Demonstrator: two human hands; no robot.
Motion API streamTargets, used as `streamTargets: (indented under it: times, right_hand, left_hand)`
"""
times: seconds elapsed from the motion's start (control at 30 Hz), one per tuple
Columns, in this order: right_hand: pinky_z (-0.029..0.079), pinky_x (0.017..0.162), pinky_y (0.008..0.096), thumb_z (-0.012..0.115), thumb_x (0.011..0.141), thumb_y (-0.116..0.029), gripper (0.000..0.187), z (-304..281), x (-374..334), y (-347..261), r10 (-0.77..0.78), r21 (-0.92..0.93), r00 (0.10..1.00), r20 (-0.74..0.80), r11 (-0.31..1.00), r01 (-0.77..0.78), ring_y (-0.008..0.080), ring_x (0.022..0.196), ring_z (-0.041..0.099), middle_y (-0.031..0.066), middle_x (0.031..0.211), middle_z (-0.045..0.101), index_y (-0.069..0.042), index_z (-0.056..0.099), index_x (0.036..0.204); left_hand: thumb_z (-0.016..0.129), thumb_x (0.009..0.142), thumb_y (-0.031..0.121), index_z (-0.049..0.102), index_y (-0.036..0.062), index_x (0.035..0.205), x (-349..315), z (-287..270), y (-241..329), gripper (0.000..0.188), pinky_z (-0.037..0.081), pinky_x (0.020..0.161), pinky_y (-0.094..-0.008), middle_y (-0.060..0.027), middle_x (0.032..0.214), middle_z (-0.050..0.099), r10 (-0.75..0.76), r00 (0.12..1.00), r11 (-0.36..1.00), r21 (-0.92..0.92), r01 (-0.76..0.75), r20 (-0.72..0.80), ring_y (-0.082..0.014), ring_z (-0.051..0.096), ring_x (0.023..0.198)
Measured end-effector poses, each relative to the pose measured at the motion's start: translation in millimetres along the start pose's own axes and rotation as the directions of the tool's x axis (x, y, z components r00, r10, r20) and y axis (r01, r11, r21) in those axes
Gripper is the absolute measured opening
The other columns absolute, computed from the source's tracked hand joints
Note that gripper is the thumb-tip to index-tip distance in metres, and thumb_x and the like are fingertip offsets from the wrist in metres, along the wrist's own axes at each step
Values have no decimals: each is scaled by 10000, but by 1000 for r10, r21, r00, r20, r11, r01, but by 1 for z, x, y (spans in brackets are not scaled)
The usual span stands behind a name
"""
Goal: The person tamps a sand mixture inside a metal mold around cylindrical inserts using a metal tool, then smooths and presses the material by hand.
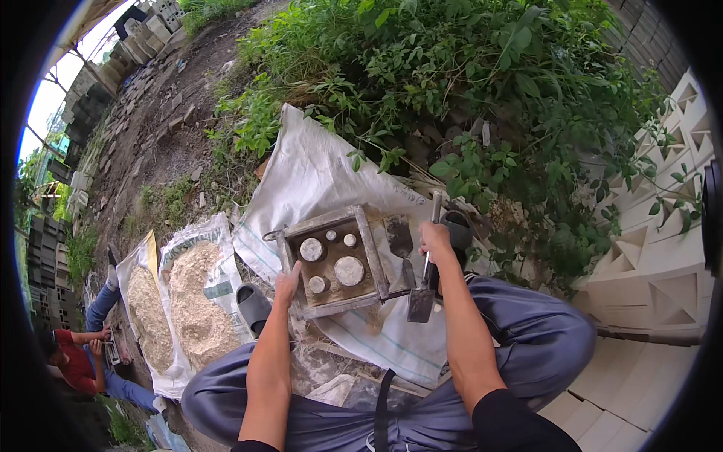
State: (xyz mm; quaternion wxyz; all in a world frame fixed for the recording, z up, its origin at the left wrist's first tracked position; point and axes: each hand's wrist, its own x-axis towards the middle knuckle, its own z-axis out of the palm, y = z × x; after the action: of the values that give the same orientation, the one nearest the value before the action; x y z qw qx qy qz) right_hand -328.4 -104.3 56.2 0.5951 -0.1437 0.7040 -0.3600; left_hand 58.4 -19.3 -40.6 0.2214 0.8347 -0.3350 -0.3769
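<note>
A square box-like mould (331, 306) with a worn rim lies in front of me on a white woven sack (301, 162). Inside it, several round pale discs or plugs (349, 271) of different sizes stand in brownish material. My left hand (287, 285) grips the mould's left side, its thumb along the rim. In my right hand (433, 241), to the right of the mould, is a metal-handled tool with a flat rectangular blade (420, 306) pointing toward me. Beside it a trowel (398, 235) with a dark blade lies on the sack.
Two open sacks of pale, sandy powder (197, 294) lie to the left. Sandals (254, 305) sit by my legs. Pale patterned blocks (640, 279) are stacked at right, leafy plants (452, 83) grow ahead. Another person (79, 365) sits at far left.
</note>
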Motion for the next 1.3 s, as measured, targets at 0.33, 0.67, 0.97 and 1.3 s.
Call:
streamTargets:
  times: [0.33, 0.67, 0.97, 1.3]
  right_hand:
    - [464, 911, 458, 591, 833, -243, 419, -12, 99, 108, -295, -648, 923, -249, 758, 67, 415, 1053, 606, 343, 1109, 589, 122, 554, 1036]
    - [493, 759, 400, 510, 949, -237, 278, 66, 117, 71, -430, -143, 871, 237, 871, 469, 288, 844, 651, 168, 873, 670, -10, 669, 965]
    - [501, 866, 434, 631, 801, -48, 485, 0, 49, 113, -661, -936, 727, -184, 345, 76, 412, 1063, 545, 229, 1108, 521, 46, 434, 1233]
    - [440, 781, 514, 537, 944, -281, 364, -17, 48, 76, -585, -568, 765, -268, 738, 365, 490, 911, 590, 304, 857, 613, 74, 488, 1006]
  left_hand:
    - [718, 802, 392, 543, -97, 1244, 19, 14, 47, 682, 529, 798, -422, -188, 1135, 636, -275, 936, 934, -170, 314, 218, -275, 651, 923]
    - [699, 799, 391, 567, -93, 1213, 20, 1, 59, 650, 522, 815, -387, -192, 1100, 659, -199, 905, 930, -219, 295, 376, -276, 661, 917]
    - [639, 784, 307, 676, -84, 942, 26, 13, 44, 424, 492, 740, -396, -225, 916, 672, -160, 975, 960, -206, 191, 157, -325, 647, 809]
    - [603, 808, 354, 686, -43, 998, 42, 20, 7, 448, 473, 807, -423, -323, 932, 650, 115, 991, 993, -43, -112, 66, -402, 641, 901]
